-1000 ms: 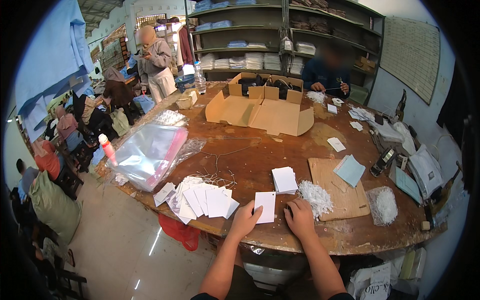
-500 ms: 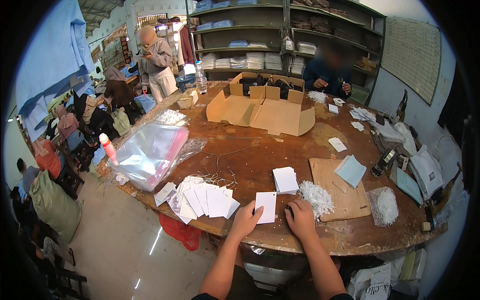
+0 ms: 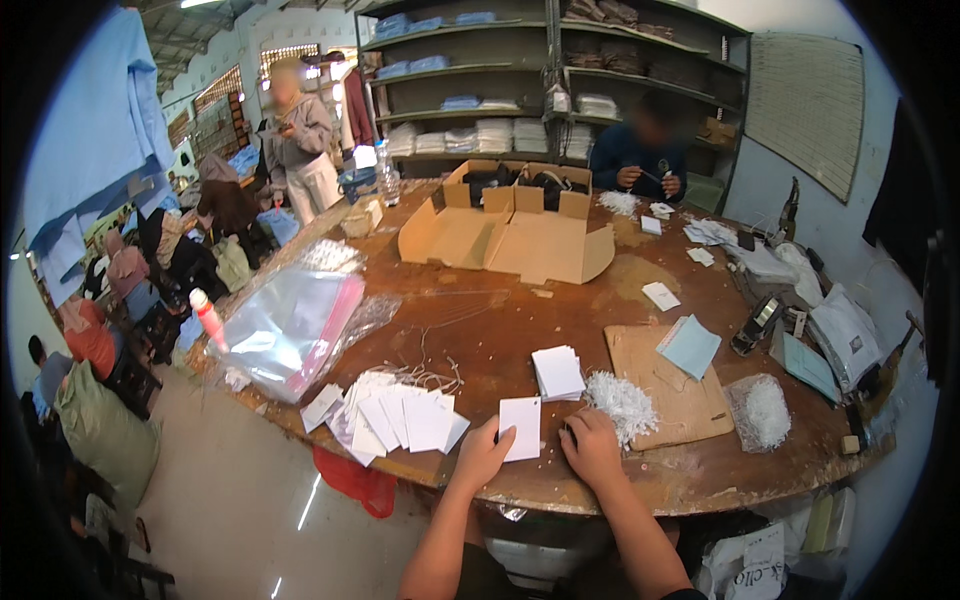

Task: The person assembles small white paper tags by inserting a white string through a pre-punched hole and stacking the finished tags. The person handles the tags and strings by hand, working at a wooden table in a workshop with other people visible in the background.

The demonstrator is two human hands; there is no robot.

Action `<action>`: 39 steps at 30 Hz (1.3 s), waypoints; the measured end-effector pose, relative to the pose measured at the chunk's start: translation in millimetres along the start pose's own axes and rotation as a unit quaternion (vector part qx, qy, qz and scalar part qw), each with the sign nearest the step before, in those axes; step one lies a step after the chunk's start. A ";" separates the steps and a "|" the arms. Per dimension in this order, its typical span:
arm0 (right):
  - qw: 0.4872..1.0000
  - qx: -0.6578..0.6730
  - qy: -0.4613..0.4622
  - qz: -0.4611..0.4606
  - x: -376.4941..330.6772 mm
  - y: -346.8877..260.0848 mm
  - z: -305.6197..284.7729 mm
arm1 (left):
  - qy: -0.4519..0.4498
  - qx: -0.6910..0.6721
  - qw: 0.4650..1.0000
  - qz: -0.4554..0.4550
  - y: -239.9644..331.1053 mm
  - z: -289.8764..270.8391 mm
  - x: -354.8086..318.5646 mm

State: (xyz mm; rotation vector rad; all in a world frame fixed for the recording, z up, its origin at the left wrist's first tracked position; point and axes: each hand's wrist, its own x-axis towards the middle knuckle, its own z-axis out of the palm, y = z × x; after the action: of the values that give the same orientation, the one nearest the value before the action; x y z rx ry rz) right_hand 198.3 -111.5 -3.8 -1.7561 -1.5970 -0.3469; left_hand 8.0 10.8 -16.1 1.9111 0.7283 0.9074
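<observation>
My left hand (image 3: 482, 458) is closed on a white card tag (image 3: 520, 428) with a small hole near its top corner, thumb across its left edge. To the right of the tag, my right hand (image 3: 592, 446) rests near the table edge with curled fingers; something small and dark shows at its fingertips, too small to name. Just beyond that hand lies a heap of thin white tag fasteners (image 3: 622, 408). A neat stack of white cards (image 3: 558, 372) stands behind the held tag. Fanned-out white tags with strings (image 3: 405, 416) spread to the left.
On the wooden table (image 3: 450, 345) lie clear plastic sleeves (image 3: 285, 335), an open cardboard box (image 3: 550, 245), a wooden board (image 3: 640, 365) with a light-blue paper (image 3: 690, 348), and a bag of white fasteners (image 3: 762, 415). A co-worker (image 3: 640, 160) sits across, handling something small.
The view has shifted slightly, so the table things sit a little further left. My left hand keeps hold of the tag; my right hand stays beside it, with little visible change.
</observation>
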 end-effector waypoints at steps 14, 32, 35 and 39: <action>1.000 -0.016 0.013 -0.008 1.2 -1.5 -1.1 | -0.003 -0.024 1.000 -0.013 8.4 -2.1 -2.5; 1.000 -0.004 0.011 -0.002 -0.3 -1.0 0.2 | 0.008 -0.045 0.999 0.002 9.7 -0.9 -3.3; 1.000 -0.009 0.008 -0.002 -0.7 -0.2 1.0 | 0.001 -0.038 0.999 -0.008 8.5 -0.6 -2.8; 1.000 -0.007 0.008 0.002 -1.0 0.4 2.3 | -0.004 -0.031 0.999 -0.015 5.7 -1.0 -2.9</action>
State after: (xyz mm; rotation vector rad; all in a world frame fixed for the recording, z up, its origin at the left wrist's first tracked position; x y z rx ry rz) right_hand 197.9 -110.7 -6.2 -1.7627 -1.5823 -0.3699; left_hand 6.4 6.5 -11.6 1.8443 0.7137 0.8933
